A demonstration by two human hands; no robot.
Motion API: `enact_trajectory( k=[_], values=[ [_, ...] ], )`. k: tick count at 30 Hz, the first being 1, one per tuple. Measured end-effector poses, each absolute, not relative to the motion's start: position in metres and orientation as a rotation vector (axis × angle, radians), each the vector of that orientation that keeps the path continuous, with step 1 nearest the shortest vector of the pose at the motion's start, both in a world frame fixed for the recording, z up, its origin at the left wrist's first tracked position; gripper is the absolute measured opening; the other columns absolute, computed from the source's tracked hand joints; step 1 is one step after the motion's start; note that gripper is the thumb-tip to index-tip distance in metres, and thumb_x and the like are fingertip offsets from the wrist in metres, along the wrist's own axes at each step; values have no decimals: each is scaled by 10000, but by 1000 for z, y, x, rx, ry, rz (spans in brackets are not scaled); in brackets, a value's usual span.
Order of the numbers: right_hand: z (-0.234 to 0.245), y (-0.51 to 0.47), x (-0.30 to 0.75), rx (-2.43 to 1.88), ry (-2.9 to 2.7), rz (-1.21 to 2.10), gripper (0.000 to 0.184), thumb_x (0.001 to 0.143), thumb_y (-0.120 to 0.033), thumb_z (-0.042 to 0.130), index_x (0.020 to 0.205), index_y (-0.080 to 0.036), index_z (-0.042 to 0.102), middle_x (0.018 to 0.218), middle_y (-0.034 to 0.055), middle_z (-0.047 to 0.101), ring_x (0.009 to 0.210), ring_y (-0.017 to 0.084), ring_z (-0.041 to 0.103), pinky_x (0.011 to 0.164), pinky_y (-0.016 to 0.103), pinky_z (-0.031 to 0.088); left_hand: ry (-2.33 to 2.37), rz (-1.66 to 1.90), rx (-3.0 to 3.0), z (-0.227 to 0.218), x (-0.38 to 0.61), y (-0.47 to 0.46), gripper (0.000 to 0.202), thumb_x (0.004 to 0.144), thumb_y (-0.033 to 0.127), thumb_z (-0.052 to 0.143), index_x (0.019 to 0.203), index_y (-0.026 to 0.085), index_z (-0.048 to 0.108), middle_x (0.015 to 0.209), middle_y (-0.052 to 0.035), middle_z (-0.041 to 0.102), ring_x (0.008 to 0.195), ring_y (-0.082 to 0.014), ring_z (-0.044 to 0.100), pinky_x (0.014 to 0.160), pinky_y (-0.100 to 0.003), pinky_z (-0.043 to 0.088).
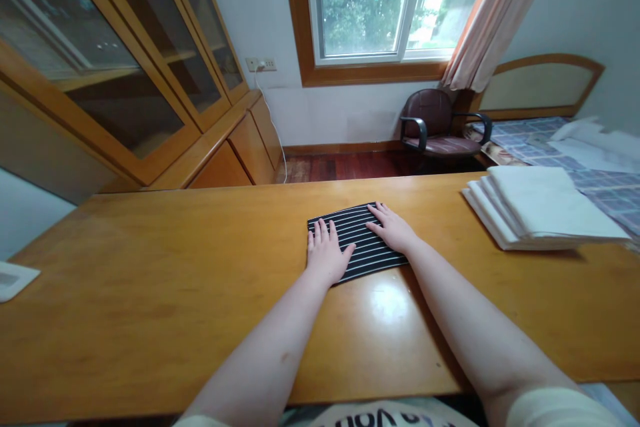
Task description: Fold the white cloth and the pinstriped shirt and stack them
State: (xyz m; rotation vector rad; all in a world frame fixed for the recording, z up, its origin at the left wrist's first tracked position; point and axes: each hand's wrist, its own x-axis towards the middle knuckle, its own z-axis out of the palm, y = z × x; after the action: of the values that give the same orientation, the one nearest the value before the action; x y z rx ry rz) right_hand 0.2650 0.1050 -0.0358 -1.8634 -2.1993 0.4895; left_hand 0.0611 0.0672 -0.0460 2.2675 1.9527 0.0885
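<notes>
A black cloth with thin white stripes (361, 240) lies flat on the wooden table (200, 280), folded or cut to a rough rectangle; which of these I cannot tell. On its left side rests my left hand (327, 255), palm down with the fingers spread and the thumb pointing right. My right hand (393, 230) lies over the upper right part of the cloth, its fingers stretched out and apart. Both hands press or rest on the cloth without gripping it. Parts of its left and right edges are hidden under the hands.
A stack of folded white cloth or paper (540, 207) sits at the table's right. At the left edge is a white object (15, 280), partly cut off. Beyond the table stand a glass-door cabinet (165, 147), an armchair (435, 120) and a bed (535, 127).
</notes>
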Motion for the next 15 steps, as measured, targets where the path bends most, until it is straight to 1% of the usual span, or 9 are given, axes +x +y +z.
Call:
enact_trajectory(
  k=[2, 5, 7, 8, 9, 11, 13, 14, 15],
  values=[
    [-37, 106, 266, -1891, -2171, 502, 665, 898, -543, 361, 1456, -192, 277, 1525, 100, 193, 1402, 207, 156, 1125, 352, 165, 1951, 78, 2268, -47, 61, 69, 901, 829, 697, 200, 1464, 59, 152, 1526, -195, 91, 1409, -313, 56, 1120, -480, 113],
    [-36, 105, 264, -1938, -2173, 479, 701, 896, -564, 337, 1466, -165, 246, 1525, 111, 188, 1401, 216, 160, 1121, 349, 166, 1912, 71, 2293, -46, 55, 75, 901, 830, 697, 214, 1464, 59, 150, 1525, -199, 80, 1408, -314, 49, 1121, -476, 111],
    [-33, 102, 262, -1981, -2188, 431, 710, 893, -583, 322, 1463, -165, 256, 1518, 115, 217, 1393, 228, 193, 1110, 355, 190, 1819, 65, 2341, -45, 47, 82, 882, 831, 688, 252, 1467, 84, 156, 1530, -184, 77, 1410, -301, 37, 1123, -464, 110],
    [-30, 100, 261, -2009, -2192, 393, 706, 891, -593, 315, 1456, -172, 276, 1510, 118, 244, 1383, 237, 224, 1097, 367, 214, 1748, 62, 2376, -44, 41, 85, 859, 833, 679, 278, 1470, 114, 161, 1535, -163, 81, 1412, -288, 35, 1125, -460, 108],
    [-26, 97, 260, -2044, -2192, 351, 692, 889, -601, 309, 1440, -181, 313, 1492, 128, 290, 1363, 251, 274, 1074, 386, 249, 1677, 60, 2406, -42, 35, 89, 833, 833, 667, 310, 1472, 152, 166, 1540, -134, 90, 1414, -276, 38, 1125, -463, 105],
    [-17, 91, 257, -2158, -2168, 267, 649, 885, -614, 299, 1342, -184, 464, 1377, 170, 460, 1264, 294, 423, 995, 433, 326, 1627, 85, 2424, -38, 25, 94, 784, 832, 634, 372, 1467, 210, 192, 1542, -83, 141, 1414, -270, 72, 1124, -481, 104],
    [-9, 85, 253, -2315, -2103, 180, 615, 877, -622, 306, 1137, -159, 616, 1140, 203, 616, 1098, 327, 550, 906, 461, 373, 1748, 191, 2380, -32, 18, 96, 705, 859, 567, 383, 1447, 200, 254, 1510, -77, 265, 1396, -270, 182, 1121, -474, 139],
    [-6, 83, 251, -2376, -2065, 127, 601, 872, -622, 319, 1035, -147, 650, 1032, 205, 645, 1027, 332, 579, 874, 462, 383, 1848, 276, 2343, -28, 16, 95, 651, 883, 525, 358, 1430, 177, 295, 1474, -89, 344, 1367, -262, 265, 1116, -446, 180],
    [-4, 81, 249, -2402, -2037, 73, 587, 869, -618, 333, 966, -140, 659, 969, 202, 650, 984, 331, 590, 854, 453, 390, 1947, 371, 2304, -25, 15, 93, 599, 906, 483, 321, 1407, 156, 337, 1426, -101, 419, 1322, -250, 350, 1100, -411, 233]
  ],
)
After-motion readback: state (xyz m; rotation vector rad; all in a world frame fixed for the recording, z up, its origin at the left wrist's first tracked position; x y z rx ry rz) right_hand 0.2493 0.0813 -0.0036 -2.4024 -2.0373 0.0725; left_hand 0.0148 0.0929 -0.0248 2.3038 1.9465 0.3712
